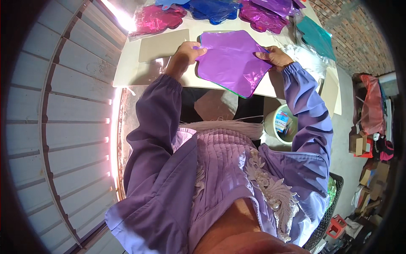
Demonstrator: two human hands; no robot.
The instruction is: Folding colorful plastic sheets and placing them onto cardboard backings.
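A person in a purple jacket grips a glossy purple, star-like foil sheet [232, 59] with both hands at a white counter [137, 75], the left hand [186, 55] pinching its left edge and the right hand [275, 57] clasping the right, thumbs on top. The sheet spans the near edge of the counter, its lower tip edged in green. To its left lies a flat beige rectangular board [158, 44]. Shiny magenta-pink foil [156, 19], deep-blue foil [215, 10] and purple-magenta foil [264, 19] line the far side. Below the right forearm, a pale-green round bucket [270, 123] holds a printed blue-and-white packet [281, 121].
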